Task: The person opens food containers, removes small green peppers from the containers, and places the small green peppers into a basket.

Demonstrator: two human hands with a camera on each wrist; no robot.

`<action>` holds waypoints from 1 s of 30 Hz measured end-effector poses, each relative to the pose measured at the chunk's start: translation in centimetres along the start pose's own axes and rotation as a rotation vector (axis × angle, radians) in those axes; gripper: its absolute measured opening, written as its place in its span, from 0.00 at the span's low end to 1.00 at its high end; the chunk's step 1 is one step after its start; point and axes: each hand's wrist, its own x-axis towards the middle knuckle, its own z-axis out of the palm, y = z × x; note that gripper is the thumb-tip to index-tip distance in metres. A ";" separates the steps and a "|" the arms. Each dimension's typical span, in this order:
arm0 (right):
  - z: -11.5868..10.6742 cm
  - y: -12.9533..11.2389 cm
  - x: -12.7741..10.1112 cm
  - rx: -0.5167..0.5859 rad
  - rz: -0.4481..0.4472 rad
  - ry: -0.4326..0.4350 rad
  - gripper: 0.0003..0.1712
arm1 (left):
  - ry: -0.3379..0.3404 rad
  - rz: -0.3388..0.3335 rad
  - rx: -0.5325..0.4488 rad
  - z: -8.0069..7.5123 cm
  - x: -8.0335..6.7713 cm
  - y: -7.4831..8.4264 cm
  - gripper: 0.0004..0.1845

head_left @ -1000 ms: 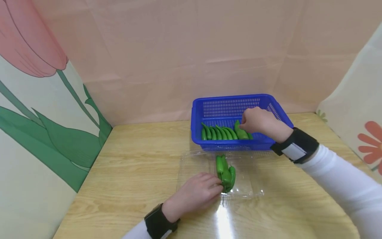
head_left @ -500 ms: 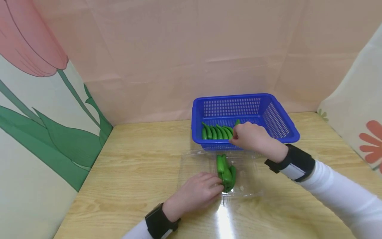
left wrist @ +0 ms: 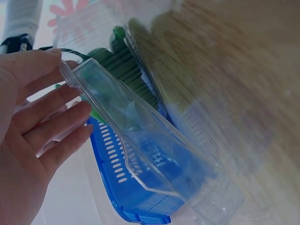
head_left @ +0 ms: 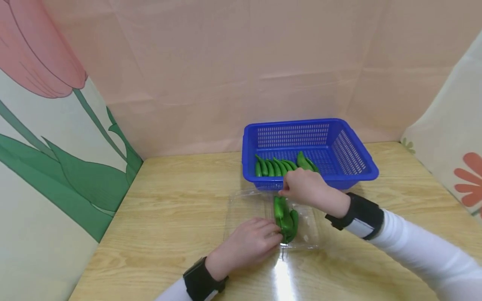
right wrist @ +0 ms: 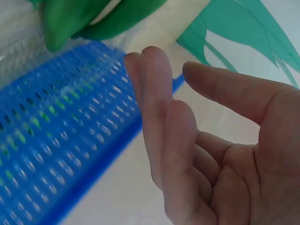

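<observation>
Several green peppers lie in a clear plastic container on the table. My left hand is at the container's near side, thumb and forefinger pinching its clear rim in the left wrist view. My right hand hovers over the container's far edge, close above the tip of the peppers. In the right wrist view its thumb and fingers stand apart with nothing between them, and green peppers show beyond the fingertips. A blue basket behind the container holds a row of slim green chili peppers and larger ones.
The light wood table extends left of the container. A pink cloth backdrop stands right behind the basket, with flower-printed panels on both sides. My right forearm crosses the table's right part.
My right hand has moved from inside the basket, over its near rim, leftward and toward me to the container. The larger peppers in the basket are uncovered. My left hand stays in place.
</observation>
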 end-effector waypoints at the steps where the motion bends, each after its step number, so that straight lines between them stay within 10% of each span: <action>1: 0.2 -0.1 0.0 0.000 -0.003 -0.009 0.21 | 0.000 0.003 0.007 0.0 0.0 0.0 0.09; 30: 4.0 -0.7 1.3 0.027 0.052 -0.155 0.28 | -0.011 0.035 0.038 -0.1 0.0 -0.1 0.10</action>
